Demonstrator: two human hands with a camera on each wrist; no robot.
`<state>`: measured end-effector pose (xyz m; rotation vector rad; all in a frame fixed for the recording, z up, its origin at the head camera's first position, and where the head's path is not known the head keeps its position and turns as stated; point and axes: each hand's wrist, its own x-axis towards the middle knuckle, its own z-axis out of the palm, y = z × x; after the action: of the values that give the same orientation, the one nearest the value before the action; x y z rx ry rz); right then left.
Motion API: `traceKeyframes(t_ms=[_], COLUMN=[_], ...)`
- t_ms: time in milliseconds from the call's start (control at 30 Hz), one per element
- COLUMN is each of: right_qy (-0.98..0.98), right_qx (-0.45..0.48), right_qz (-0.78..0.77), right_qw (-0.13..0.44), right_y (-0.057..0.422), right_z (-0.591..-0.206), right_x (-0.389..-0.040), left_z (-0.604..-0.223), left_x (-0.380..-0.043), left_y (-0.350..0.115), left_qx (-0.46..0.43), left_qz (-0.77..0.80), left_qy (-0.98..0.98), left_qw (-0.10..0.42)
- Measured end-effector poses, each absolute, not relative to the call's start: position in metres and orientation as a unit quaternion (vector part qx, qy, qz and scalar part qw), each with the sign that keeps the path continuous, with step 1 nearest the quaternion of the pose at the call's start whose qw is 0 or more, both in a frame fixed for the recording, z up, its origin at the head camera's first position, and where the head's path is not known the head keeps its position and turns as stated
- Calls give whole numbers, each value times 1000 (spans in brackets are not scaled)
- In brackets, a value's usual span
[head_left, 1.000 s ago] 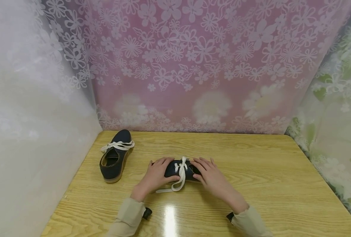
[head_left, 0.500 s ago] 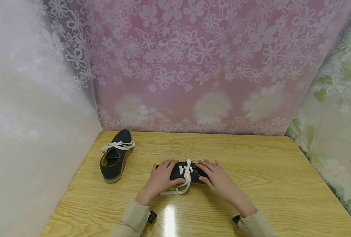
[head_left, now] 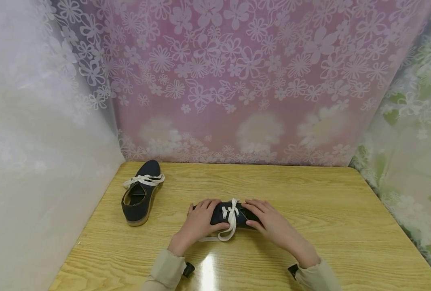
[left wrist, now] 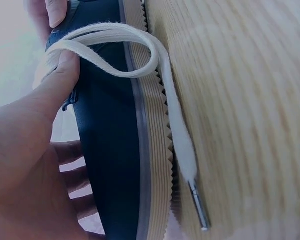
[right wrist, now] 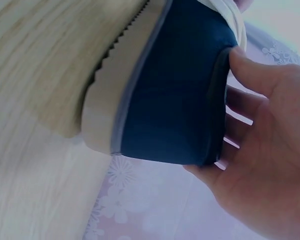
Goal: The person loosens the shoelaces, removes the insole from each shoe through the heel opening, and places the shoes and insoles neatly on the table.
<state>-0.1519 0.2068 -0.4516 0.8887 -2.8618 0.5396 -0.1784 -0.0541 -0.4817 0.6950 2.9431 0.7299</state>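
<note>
On my feed, the navy shoe (head_left: pixel 218 216) lay crosswise near the middle of the bench (head_left: pixel 328 210), its front end toward the left and its opening upward, with both hands on it. The left hand (head_left: pixel 200 220) gripped the front half, thumb on the near side and fingers over the far side; the right hand (head_left: pixel 271 224) gripped the rear around the collar in the same way. I judged it light for two hands, its upper soft enough to dent under a hard squeeze, its sole (left wrist: pixel 155 150) stiffer, its surface unlikely to slip. I would have held it from above at both ends, pressing nearer the sole, clear of the loose white lace (head_left: pixel 232 221), which could snag.

The head view alone gave me the second shoe (head_left: pixel 135 210), well apart at the back left. The left wrist view brought out the lace's metal tip (left wrist: pixel 198 206) and the thumb against the lace loop; the right wrist view, the heel (right wrist: pixel 170 117). I couldn't tell whether the whole sole touched the bench.
</note>
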Motion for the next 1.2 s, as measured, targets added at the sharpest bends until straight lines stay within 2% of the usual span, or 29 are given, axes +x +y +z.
traceKeyframes(t_ms=[500, 833, 1200], right_qy=[-942, -925, -922], right_qx=[282, 322, 322], right_qz=[183, 179, 177], right_qw=[0, 99, 122], right_y=[206, 183, 178], right_z=[-434, -420, -430], right_x=[-157, -179, -184], left_z=[-476, -471, -473], left_x=[-179, -179, -180], left_y=[-50, -48, -50], left_qx=[264, 284, 298], left_qz=[269, 257, 259], left_qy=[925, 922, 918], left_qw=[44, 55, 45])
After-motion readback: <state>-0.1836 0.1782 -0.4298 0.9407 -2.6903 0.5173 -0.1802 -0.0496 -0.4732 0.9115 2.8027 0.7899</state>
